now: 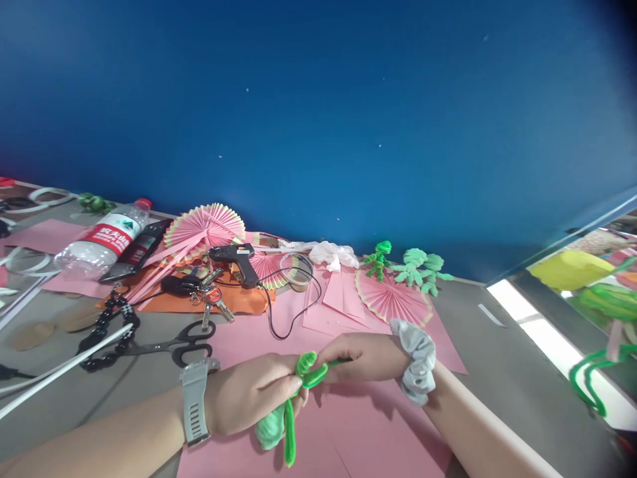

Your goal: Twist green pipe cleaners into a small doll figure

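Note:
My left hand [256, 392], with a grey watch at the wrist, is closed on a bright green pipe-cleaner figure [305, 362] with a coiled top. One straight limb of it hangs down below the fingers. A mint-green fuzzy ball [270, 429] shows under the same hand; whether it is joined to the figure I cannot tell. My right hand [365, 358], wearing a grey scrunchie, pinches a thin green strand beside the figure; the fingertips are partly hidden. Both hands are above pink paper [368, 431].
Behind the hands lie a black glue gun [243, 262] with its cord, keys [213, 299], scissors [186, 342] and pleated pink paper fans [393, 299]. Finished-looking green pipe-cleaner figures [381, 259] stand near the blue panel [318, 119]. A plastic bottle [107, 239] lies at the left.

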`<action>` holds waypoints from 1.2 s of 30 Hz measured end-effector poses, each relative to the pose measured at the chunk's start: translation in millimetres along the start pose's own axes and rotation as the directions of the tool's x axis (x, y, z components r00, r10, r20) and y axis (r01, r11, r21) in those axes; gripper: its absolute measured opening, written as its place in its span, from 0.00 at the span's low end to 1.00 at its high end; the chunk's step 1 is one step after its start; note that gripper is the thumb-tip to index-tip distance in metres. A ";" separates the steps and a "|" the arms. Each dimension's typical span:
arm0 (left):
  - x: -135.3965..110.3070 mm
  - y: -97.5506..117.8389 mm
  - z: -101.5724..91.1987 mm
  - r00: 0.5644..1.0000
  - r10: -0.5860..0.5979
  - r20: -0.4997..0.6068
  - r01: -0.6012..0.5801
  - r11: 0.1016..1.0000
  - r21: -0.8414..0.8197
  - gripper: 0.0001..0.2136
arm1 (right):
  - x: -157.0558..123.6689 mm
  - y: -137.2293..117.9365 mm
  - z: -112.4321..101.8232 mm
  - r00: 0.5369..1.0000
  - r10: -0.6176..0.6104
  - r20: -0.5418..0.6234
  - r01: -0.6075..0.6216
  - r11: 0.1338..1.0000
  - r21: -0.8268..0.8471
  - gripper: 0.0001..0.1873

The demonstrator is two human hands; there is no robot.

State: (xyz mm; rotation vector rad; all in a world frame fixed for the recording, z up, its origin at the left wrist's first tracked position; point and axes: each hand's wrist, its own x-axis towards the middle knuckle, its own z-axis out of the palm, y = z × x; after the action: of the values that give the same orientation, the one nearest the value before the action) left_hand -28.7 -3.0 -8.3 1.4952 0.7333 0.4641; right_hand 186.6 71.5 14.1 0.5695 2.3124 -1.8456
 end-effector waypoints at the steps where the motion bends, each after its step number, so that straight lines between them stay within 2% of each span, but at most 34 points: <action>1: -0.4 0.7 0.3 1.000 0.002 0.024 -0.002 1.000 0.003 0.13 | -2.4 -1.3 -1.0 0.999 0.003 0.042 -0.004 1.000 0.022 0.17; 2: -0.4 1.6 0.6 0.999 0.004 0.042 -0.004 1.000 -0.004 0.14 | -4.6 -2.4 -1.9 0.998 0.012 0.060 -0.015 0.999 0.050 0.18; 4: 0.6 3.5 1.2 0.999 0.006 0.036 -0.005 0.999 -0.037 0.15 | -6.8 -3.7 -2.7 0.999 0.043 0.025 -0.046 0.993 0.105 0.19; 7: 3.9 4.3 0.3 0.993 0.010 -0.115 -0.021 0.995 -0.098 0.15 | -3.3 -3.0 -0.6 0.991 0.079 -0.111 -0.060 0.984 0.165 0.19; 9: 6.4 2.7 -1.9 0.961 0.005 -0.276 -0.031 0.996 -0.089 0.15 | 2.5 -1.0 2.6 0.976 0.081 -0.202 -0.043 0.981 0.187 0.19; 11: 8.4 0.0 -4.9 0.910 -0.007 -0.415 -0.011 0.999 -0.042 0.15 | 9.0 1.3 6.8 0.956 0.085 -0.281 -0.024 0.977 0.214 0.19; 14: 9.8 -4.1 -8.5 0.859 -0.012 -0.511 0.026 0.999 0.019 0.15 | 16.6 3.3 13.5 0.935 0.098 -0.340 -0.011 0.969 0.247 0.19; 19: 8.2 -8.9 -8.5 0.848 -0.003 -0.530 -0.003 1.000 -0.011 0.14 | 21.3 3.7 19.2 0.907 0.122 -0.403 -0.009 0.963 0.269 0.18; 25: 8.9 -9.2 -5.0 0.886 -0.014 -0.463 -0.078 0.981 -0.179 0.14 | 24.0 11.3 18.9 0.871 0.134 -0.473 0.029 0.946 0.322 0.18; 28: 9.4 -4.3 -4.8 0.882 0.010 -0.472 -0.088 0.986 -0.143 0.12 | 25.4 12.1 19.7 0.863 0.152 -0.482 0.035 0.933 0.357 0.18; 32: 9.0 1.9 -6.1 0.853 0.045 -0.519 -0.092 0.994 -0.066 0.10 | 25.9 7.7 21.1 0.847 0.194 -0.496 0.030 0.912 0.408 0.18; 36: 8.2 2.4 -7.3 0.848 0.029 -0.530 -0.042 0.999 -0.012 0.11 | 26.1 2.6 22.7 0.839 0.227 -0.494 0.021 0.894 0.448 0.17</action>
State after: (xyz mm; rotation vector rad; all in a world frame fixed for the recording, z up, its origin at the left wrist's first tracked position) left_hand -27.6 8.1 -6.7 1.3660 1.1284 0.9352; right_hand 160.5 55.6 -2.4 1.4136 2.0542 -2.4067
